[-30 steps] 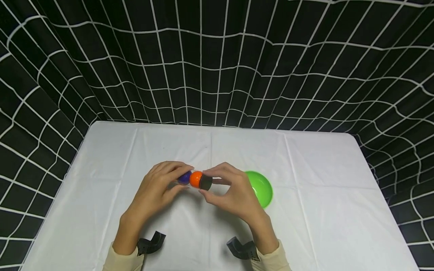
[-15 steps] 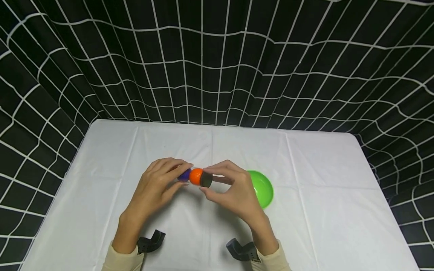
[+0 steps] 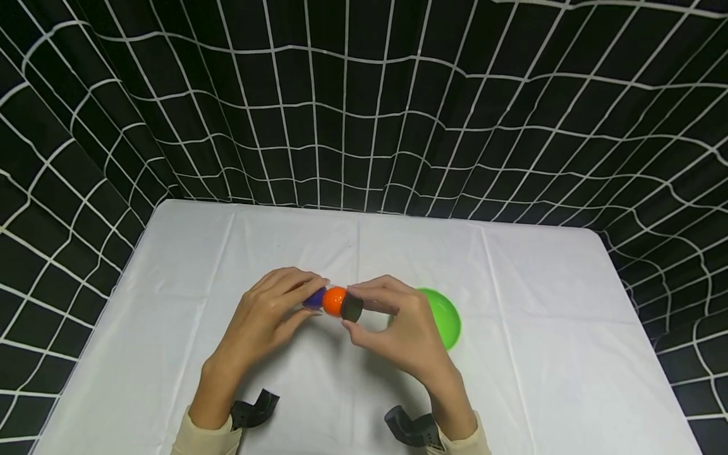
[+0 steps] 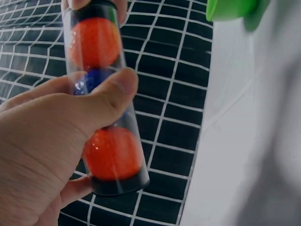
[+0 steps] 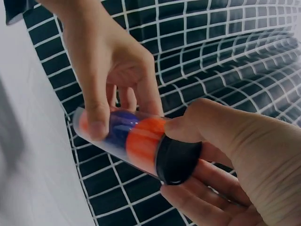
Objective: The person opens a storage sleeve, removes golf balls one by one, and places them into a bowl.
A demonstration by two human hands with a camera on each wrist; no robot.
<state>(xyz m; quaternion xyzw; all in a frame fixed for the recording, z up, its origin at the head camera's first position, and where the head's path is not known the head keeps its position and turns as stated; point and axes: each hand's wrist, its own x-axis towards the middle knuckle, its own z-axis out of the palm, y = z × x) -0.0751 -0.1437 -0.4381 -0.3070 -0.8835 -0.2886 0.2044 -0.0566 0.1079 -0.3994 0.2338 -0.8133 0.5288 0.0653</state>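
Note:
A clear tube [image 4: 130, 123] holds two orange balls [image 4: 113, 153] with a blue ball [image 4: 93, 81] between them. My left hand [image 3: 267, 309] grips the tube around its middle, thumb across the blue ball. At the tube's right end, a black cap [image 5: 178, 159] is pinched between the thumb and fingers of my right hand [image 3: 404, 325]. The head view shows the tube lying roughly sideways above the table, with its left part hidden behind the left fingers. In the left wrist view, a black end piece [image 4: 121, 184] closes off the opposite end.
Just behind and right of my right hand, a green bowl [image 3: 448, 319] stands on the white-covered table [image 3: 540, 354], partly hidden by that hand. Dark curtains with a white grid [image 3: 364, 126] enclose the table's back and sides. Black mounts [image 3: 256, 409] sit on both wrists.
Both hands keep the same hold on the tube and its cap. In the head view, hands and tube have shifted slightly right, along with a small shift of the whole view.

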